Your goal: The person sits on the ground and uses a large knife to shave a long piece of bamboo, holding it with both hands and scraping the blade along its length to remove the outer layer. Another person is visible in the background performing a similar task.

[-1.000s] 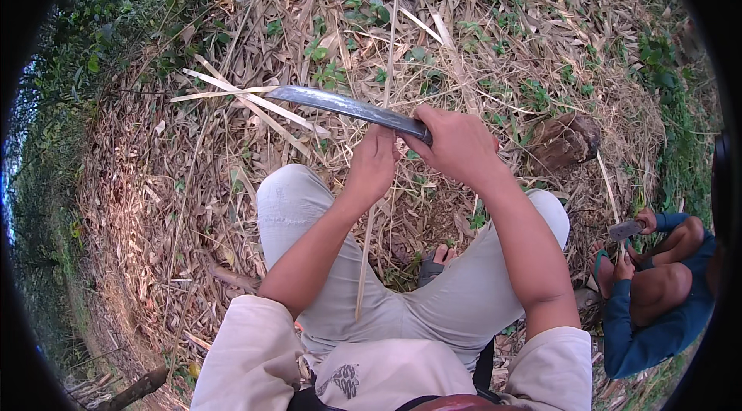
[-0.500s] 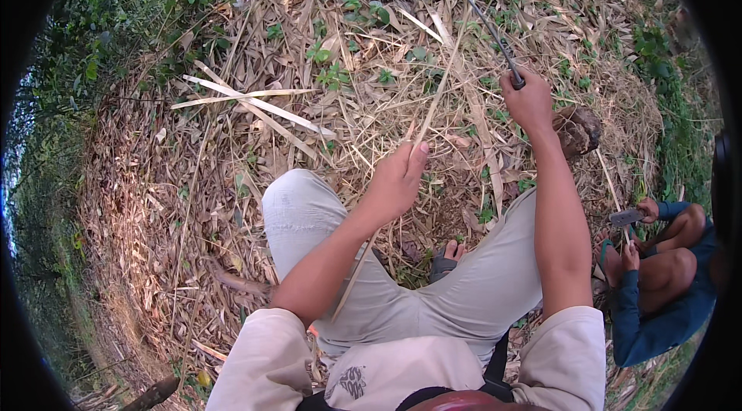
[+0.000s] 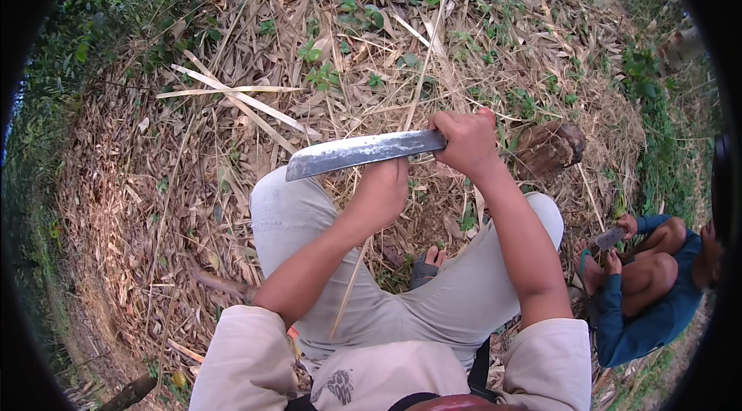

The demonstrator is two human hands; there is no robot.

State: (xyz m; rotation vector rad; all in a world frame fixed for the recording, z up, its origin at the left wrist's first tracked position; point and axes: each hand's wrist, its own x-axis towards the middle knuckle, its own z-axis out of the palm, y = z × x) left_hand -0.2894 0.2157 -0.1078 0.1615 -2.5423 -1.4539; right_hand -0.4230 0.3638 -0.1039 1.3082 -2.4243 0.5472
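My right hand [image 3: 469,140] is closed round the handle of a machete [image 3: 352,153]. Its broad, worn grey blade lies crosswise in front of me, its tip pointing left above my knee. Just under the blade, my left hand [image 3: 382,193] is closed on a long, thin bamboo strip [image 3: 425,71]. That strip runs from the far ground, passes behind the blade and comes out below my left wrist along my thigh. The blade hides part of my left fingers, and I cannot tell whether its edge touches the strip.
Several pale split strips [image 3: 251,105] lie crossed on dry leaves at the left. A short log [image 3: 549,150] lies beyond my right knee. At the right, a crouching person in a blue top [image 3: 657,318] holds a blade [image 3: 610,238] against a strip. Green bushes [image 3: 69,47] border the left.
The machete has swung from pointing far ahead to lying crosswise over my left hand. My right hand has come nearer and to the left. My left hand keeps hold of the bamboo strip.
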